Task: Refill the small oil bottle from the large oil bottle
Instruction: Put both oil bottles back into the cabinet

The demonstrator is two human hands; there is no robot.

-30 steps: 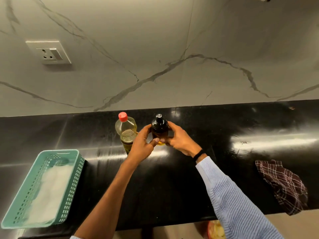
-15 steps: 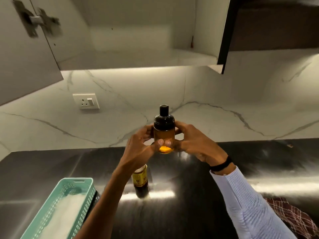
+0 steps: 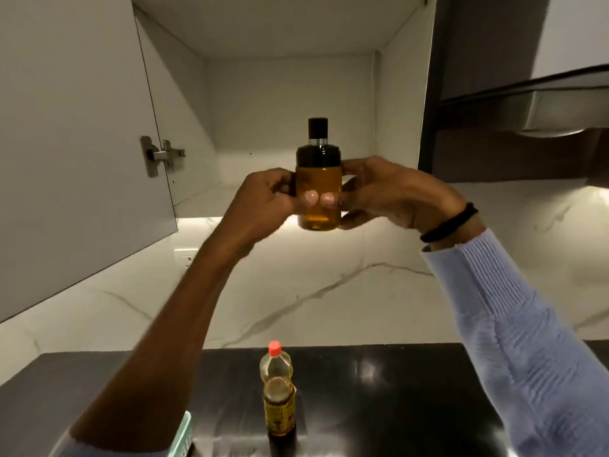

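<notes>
- The small oil bottle [image 3: 318, 189] is held up, upright, in front of the open wall cabinet [image 3: 290, 103], well above the tabletop [image 3: 412, 397]; it touches no shelf.
- The left hand [image 3: 263, 199] grips it from the left and the right hand [image 3: 389, 196] from the right; fingers of both curl round its body, and two fingertips [image 3: 311, 196] press on the near face; neither hand is free.
- The bottle has a clear lower body showing amber oil up to a dark shoulder band, then a silver collar and a black cap, which is on; I judge it full or close to it.
- The large oil bottle [image 3: 278, 387] stands alone on the tabletop, near and below the hands, its red cap on; its clear upper part looks pale and its lower part, under a yellow label, looks dark; how much oil it holds I cannot tell.
- With both caps on and the small bottle filled, the pouring looks done; what seems left is putting things away, probably setting the small bottle on the cabinet shelf [image 3: 211, 201] beyond the open door [image 3: 75, 143].
- A teal basket [image 3: 185, 433] shows only as an edge at the near left.
</notes>
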